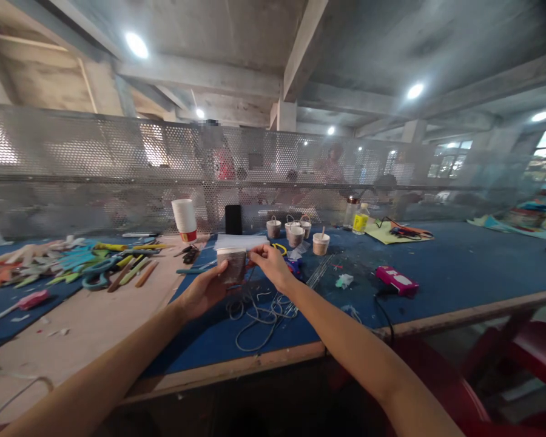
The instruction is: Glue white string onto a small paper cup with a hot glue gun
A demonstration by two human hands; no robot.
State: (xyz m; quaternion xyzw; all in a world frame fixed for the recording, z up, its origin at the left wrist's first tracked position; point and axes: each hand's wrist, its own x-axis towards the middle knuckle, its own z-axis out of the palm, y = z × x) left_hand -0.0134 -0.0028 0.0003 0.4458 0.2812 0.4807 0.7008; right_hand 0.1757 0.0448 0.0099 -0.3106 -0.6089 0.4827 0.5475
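Observation:
I hold a small paper cup (233,264) with a dark wrapped side above the blue table (455,273). My left hand (204,292) wraps round the cup from below and the left. My right hand (272,264) pinches the cup's right rim with closed fingers. Beneath both hands, loose grey cord (259,312) lies tangled on the table. Several similar small cups (295,234) with handles stand farther back.
A stack of white cups (184,220) and a black box (233,219) stand at the back. Coloured strips and scissors (95,267) lie to the left. A pink tool (397,280) with a black cable is on the right. A perforated metal screen (118,164) closes the far side, with people behind it.

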